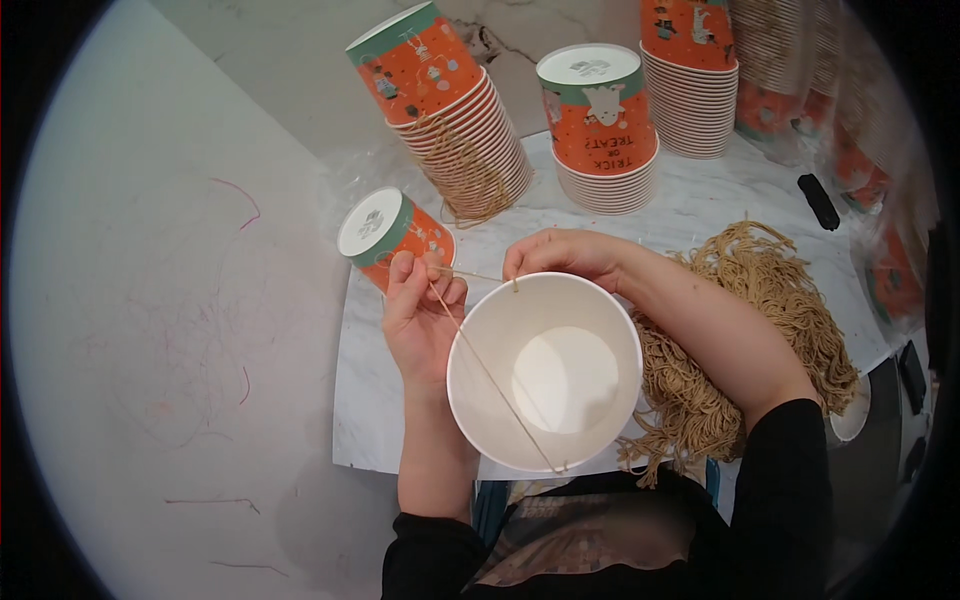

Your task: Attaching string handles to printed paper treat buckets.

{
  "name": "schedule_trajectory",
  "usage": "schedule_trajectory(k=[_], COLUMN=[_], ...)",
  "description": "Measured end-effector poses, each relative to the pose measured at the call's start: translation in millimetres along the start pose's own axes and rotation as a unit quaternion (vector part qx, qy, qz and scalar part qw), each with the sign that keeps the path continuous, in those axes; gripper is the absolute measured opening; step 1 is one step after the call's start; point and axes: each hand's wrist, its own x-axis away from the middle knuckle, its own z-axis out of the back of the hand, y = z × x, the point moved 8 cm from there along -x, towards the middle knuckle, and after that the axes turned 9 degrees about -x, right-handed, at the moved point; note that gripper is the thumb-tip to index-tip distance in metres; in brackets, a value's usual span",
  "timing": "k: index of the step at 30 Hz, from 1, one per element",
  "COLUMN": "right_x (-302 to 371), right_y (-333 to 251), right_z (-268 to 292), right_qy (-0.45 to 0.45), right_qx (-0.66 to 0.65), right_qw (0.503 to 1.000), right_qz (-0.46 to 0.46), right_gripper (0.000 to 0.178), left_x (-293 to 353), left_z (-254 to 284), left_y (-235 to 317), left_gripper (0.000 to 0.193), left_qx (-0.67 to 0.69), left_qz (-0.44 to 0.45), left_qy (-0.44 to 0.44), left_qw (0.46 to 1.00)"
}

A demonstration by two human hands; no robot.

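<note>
A white-lined paper bucket (pixel 540 305) sits in front of me with its open mouth facing up toward me. A thin tan cord (pixel 500 390) runs from the near rim, across the mouth, to my left hand (pixel 425 320). From there it turns back to the far rim. My left hand is left of the bucket, thumb and fingers pinched on the cord. At the far rim, my right hand (pixel 575 258) is closed on the bucket where the cord meets it; its fingertips are partly hidden behind the rim. Under my right forearm lies a large bundle of tan cords (pixel 770 290).
Behind my left hand a single orange-and-green paper bucket (pixel 420 230) stands upside down. Tall nested bucket stacks (pixel 490 140) (pixel 605 190) line the back; cords drape over the left one. A black object (pixel 818 202) lies right. A white wall (pixel 200 330) borders the left.
</note>
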Motion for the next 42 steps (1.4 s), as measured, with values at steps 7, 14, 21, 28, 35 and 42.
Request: schedule_trajectory(k=[7,14,21,28,35,42], right_x=[4.3,2.5,7.4,39.6,58.9,64.5], right_y=[-25.9,-27.4,-35.2,-76.8,-78.0,-98.3], right_z=[5.0,7.7,13.6,10.6,-24.0,-70.0], right_qy=[0.018,0.021,0.048,0.046,-0.043,-0.148], right_qx=[0.031,0.052,0.094,0.262,0.392,0.432], right_qw=[0.994,0.99,0.991,0.959,0.919,0.872], right_qz=[0.105,0.126,0.086,0.092,-0.001,0.176], right_gripper=[0.008,0.008,0.025,0.018,0.031,0.024], left_x=[-0.6,-2.8,-6.9,-14.2,-22.0,-17.1], left_z=[5.0,10.7,16.4,55.8,67.8,57.1], left_y=[9.9,11.6,0.9,-12.5,-36.4,-52.4], left_gripper=[0.017,0.016,0.009,0.009,0.01,0.012], left_qx=[-0.026,-0.003,-0.027,-0.013,0.023,0.03], left_qz=[-0.029,-0.03,0.021,0.071,0.175,0.258], left_qy=[0.017,0.011,0.057,0.167,0.183,0.04], left_qw=[0.999,0.999,0.998,0.983,0.967,0.965])
